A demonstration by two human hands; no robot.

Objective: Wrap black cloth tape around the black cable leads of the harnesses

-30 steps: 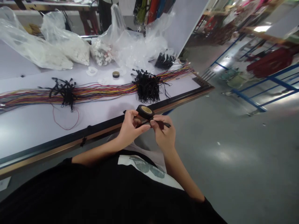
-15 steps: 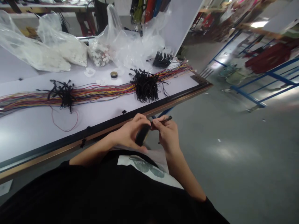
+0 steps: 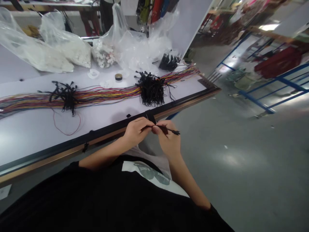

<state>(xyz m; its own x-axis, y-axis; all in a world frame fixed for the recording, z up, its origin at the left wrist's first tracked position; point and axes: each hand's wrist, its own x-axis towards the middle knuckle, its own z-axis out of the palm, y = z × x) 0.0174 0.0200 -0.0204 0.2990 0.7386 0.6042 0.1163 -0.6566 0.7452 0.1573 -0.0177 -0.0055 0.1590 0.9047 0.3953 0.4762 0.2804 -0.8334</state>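
My left hand [image 3: 136, 130] and my right hand [image 3: 169, 137] meet fingertip to fingertip just off the table's front edge. Between them they pinch a thin black cable [image 3: 173, 131], whose connector end sticks out to the right past my right fingers. Just beyond the fingertips is a roll of black tape [image 3: 151, 116], seen nearly edge-on; whether it rests on the table edge or hangs from the cable I cannot tell. Closest on the table is a bunch of short black cables [image 3: 152, 90], lying on a long bundle of coloured wires [image 3: 106, 95].
A second black cable bunch [image 3: 64, 95] lies to the left, near a loose pink wire loop [image 3: 67, 132]. Behind are a small tape roll [image 3: 118, 77] and clear bags of white parts [image 3: 79, 55]. A dark edge strip [image 3: 108, 127] borders the table; a blue metal frame [image 3: 257, 101] stands right.
My left hand has let go of the black tape roll and now pinches the cable beside my right fingers. The roll sits farther forward, at the table edge.
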